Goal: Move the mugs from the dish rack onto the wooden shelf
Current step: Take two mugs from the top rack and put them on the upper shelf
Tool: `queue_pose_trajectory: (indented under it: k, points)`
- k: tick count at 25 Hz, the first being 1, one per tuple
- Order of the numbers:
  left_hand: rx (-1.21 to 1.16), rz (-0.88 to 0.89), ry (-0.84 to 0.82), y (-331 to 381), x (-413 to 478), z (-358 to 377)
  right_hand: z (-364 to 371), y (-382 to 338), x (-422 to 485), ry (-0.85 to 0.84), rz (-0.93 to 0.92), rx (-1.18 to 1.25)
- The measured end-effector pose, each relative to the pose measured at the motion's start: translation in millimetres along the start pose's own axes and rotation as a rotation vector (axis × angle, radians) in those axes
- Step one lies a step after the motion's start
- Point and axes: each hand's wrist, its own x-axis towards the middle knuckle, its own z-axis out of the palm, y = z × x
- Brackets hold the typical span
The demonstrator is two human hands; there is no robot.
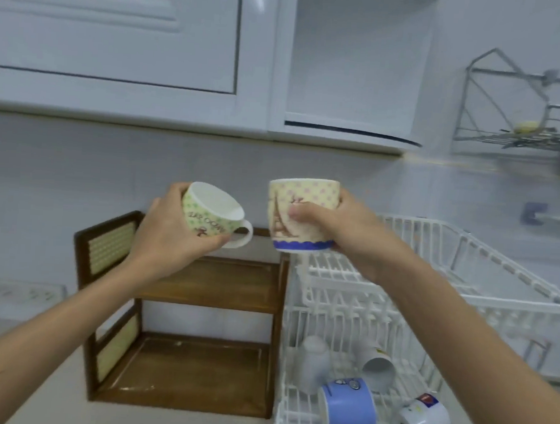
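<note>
Left hand [169, 234] grips green mug [206, 215]; right hand [340, 228] grips yellow mug [300, 209].

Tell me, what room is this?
Most likely a kitchen. A white dish rack holds washed mugs, white cabinets hang on the wall above the counter, and a small wooden shelf waits for the mugs.

White wall cabinets [124, 48], wire wall rack [521, 108]

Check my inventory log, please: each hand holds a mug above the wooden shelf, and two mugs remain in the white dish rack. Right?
Not quite: the head view shows four mugs in the dish rack, not two. Left hand and right hand do each hold a mug.
</note>
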Motion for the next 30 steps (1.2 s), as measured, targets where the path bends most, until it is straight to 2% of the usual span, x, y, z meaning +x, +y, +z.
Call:
queue_pose_trajectory:
  k: [2, 5, 7, 9, 12, 18, 22, 27, 30]
  points:
    - [-0.051, -0.188, 0.012, -38.0, -1.2, -6.7, 49.2, 6.9, 14.7, -0.062, 0.080, 0.127]
    - [-0.021, -0.387, 0.003, -90.1, -5.5, -11.6, 121.1, 32.4, 37.9, -0.029, 0.148, 0.215]
    - [0.014, -0.476, 0.006, -116.4, -4.6, -8.0, 157.6, 58.5, 54.3, 0.027, 0.139, 0.184]
    - [0.021, -0.551, 0.014, -137.5, -0.5, 0.3, 183.8, 88.3, 72.8, 0.074, 0.130, 0.040]
    - [-0.012, -0.550, 0.022, -164.1, 7.6, 17.9, 208.1, 126.5, 102.8, 0.104, 0.160, -0.132]
    - [-0.018, -0.591, -0.002, -203.7, 20.6, 51.8, 230.4, 168.3, 136.4, 0.127, 0.164, -0.188]
    - [-0.117, -0.619, -0.006, -217.4, 18.4, 66.2, 231.9, 184.8, 136.5, 0.126, 0.191, -0.197]
    - [-0.105, -0.577, -0.064, -204.7, 12.6, 62.0, 215.4, 174.5, 120.5, 0.007, 0.256, -0.192]
    - [-0.172, -0.540, -0.038, -177.5, -6.5, 54.0, 197.1, 163.3, 84.6, -0.023, 0.209, -0.295]
